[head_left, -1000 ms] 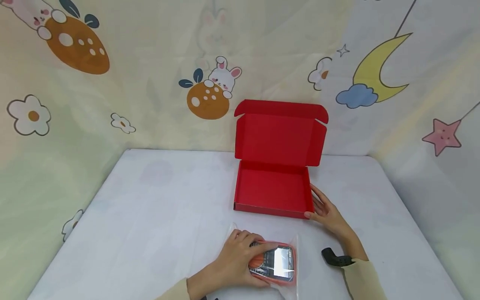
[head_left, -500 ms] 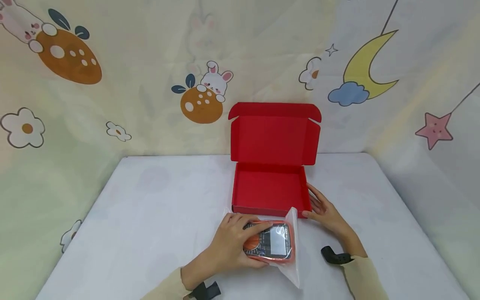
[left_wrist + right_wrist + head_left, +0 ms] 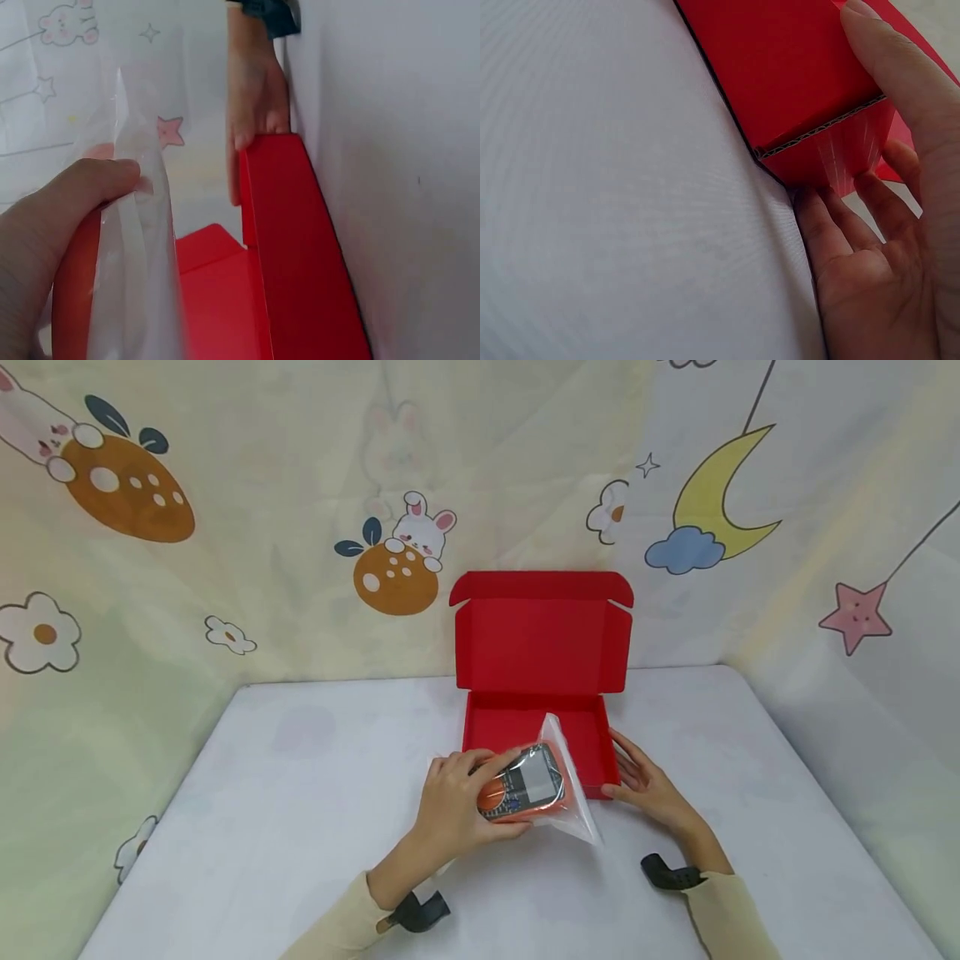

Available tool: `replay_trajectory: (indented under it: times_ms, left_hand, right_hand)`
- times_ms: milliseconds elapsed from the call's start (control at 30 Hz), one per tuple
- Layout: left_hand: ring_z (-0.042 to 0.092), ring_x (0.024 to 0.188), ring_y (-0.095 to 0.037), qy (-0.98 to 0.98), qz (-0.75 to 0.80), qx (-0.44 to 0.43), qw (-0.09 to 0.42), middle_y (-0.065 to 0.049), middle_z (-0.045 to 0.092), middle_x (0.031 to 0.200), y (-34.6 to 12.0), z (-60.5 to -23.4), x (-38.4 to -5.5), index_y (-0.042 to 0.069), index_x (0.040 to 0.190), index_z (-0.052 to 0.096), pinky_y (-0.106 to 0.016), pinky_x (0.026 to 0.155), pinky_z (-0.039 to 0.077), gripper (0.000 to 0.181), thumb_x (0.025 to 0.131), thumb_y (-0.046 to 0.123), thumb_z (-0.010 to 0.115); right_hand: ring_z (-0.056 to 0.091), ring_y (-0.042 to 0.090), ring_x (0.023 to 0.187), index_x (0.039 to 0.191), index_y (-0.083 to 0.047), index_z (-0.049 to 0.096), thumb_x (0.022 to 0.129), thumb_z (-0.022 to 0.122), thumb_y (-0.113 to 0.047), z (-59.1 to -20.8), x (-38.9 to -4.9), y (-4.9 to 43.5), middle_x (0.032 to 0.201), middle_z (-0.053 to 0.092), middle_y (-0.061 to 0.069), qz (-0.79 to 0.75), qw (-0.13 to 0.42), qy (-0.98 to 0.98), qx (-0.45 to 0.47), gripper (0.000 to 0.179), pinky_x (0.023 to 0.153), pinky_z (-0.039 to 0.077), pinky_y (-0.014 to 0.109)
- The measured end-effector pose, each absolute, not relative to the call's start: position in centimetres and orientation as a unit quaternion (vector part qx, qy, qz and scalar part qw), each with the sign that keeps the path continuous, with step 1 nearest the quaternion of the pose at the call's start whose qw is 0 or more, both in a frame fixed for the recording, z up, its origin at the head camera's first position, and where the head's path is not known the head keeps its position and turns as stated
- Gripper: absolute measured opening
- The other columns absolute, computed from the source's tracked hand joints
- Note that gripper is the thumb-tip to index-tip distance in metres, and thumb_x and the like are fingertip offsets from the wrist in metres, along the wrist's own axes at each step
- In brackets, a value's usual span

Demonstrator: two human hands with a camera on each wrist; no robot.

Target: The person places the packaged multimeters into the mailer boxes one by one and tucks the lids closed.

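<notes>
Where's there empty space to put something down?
The white table is bare left of the red box and left hand, out to its left edge, and also right of the right hand. It's crowded between the hands, where the bagged device is held at the box's front.

An orange-edged meter [image 3: 525,787] with a dark face and pale screen [image 3: 538,775] is being held at a tilt, inside a clear plastic bag [image 3: 579,814], by the left hand [image 3: 452,802] near the front of a red box [image 3: 592,735]. On the tabletop [image 3: 337,777], the box, lid [image 3: 540,643] raised, is being gripped at its right front corner by the right hand [image 3: 651,789].
</notes>
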State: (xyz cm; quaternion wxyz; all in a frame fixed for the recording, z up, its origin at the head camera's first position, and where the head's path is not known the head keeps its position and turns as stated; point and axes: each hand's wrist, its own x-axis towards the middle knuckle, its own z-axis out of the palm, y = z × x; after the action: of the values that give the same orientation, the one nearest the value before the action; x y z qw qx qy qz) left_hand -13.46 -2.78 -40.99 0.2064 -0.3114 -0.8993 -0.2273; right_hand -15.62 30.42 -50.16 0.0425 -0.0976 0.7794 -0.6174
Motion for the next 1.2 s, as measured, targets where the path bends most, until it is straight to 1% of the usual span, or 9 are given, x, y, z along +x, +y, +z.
replay_trajectory:
  times_ms: [233, 467, 833, 1033, 1200]
  left_hand:
    - [0.058, 0.103, -0.020, -0.912, -0.210, -0.295, 0.190, -0.006, 0.062, 0.118, -3.3, -40.5, -16.1, 0.030, 0.138, 0.055, -0.035, 0.079, 0.047, 0.084, 0.064, 0.056, 0.085]
    - [0.058, 0.103, -0.025, -0.924, -0.194, -0.287, 0.162, -0.008, 0.062, 0.119, -3.0, -40.2, -17.9, 0.028, 0.138, 0.056, -0.037, 0.079, 0.047, 0.084, 0.065, 0.058, 0.083]
    - [0.057, 0.102, -0.025, -0.946, -0.095, -0.287, 0.122, -0.008, 0.061, 0.118, -2.0, -39.5, -20.9, 0.028, 0.141, 0.053, -0.040, 0.080, 0.047, 0.085, 0.068, 0.065, 0.076]
    - [0.055, 0.107, -0.026, -0.948, -0.065, -0.296, 0.098, -0.010, 0.061, 0.120, -1.3, -39.5, -22.6, 0.028, 0.142, 0.052, -0.042, 0.083, 0.045, 0.086, 0.069, 0.066, 0.075]
    - [0.055, 0.106, -0.027, -0.947, -0.048, -0.306, 0.089, -0.010, 0.060, 0.121, -0.5, -40.0, -23.6, 0.028, 0.142, 0.051, -0.043, 0.085, 0.044, 0.085, 0.069, 0.064, 0.076]
  right_hand:
    - [0.026, 0.043, 0.143, 0.156, -0.019, 0.020, 0.084, 0.076, -0.012, -49.7, -15.8, 30.3, 0.161, 0.020, 0.014, -0.630, 0.049, 0.769, -0.100, 0.092, 0.093, 0.048, 0.026]
    - [0.028, 0.041, 0.143, 0.156, -0.022, 0.020, 0.083, 0.078, -0.016, -49.4, -15.7, 30.4, 0.161, 0.020, 0.011, -0.625, 0.057, 0.774, -0.086, 0.094, 0.094, 0.048, 0.028]
    - [0.026, 0.041, 0.144, 0.156, -0.022, 0.020, 0.083, 0.078, -0.015, -49.4, -15.9, 30.2, 0.161, 0.020, 0.011, -0.631, 0.060, 0.768, -0.093, 0.093, 0.093, 0.050, 0.029]
    - [0.026, 0.039, 0.144, 0.156, -0.023, 0.020, 0.083, 0.077, -0.015, -49.7, -15.8, 30.0, 0.161, 0.020, 0.010, -0.641, 0.065, 0.759, -0.091, 0.093, 0.094, 0.049, 0.030]
    - [0.025, 0.038, 0.145, 0.156, -0.023, 0.020, 0.083, 0.078, -0.015, -49.7, -15.5, 30.1, 0.161, 0.020, 0.009, -0.644, 0.062, 0.758, -0.085, 0.094, 0.095, 0.048, 0.029]
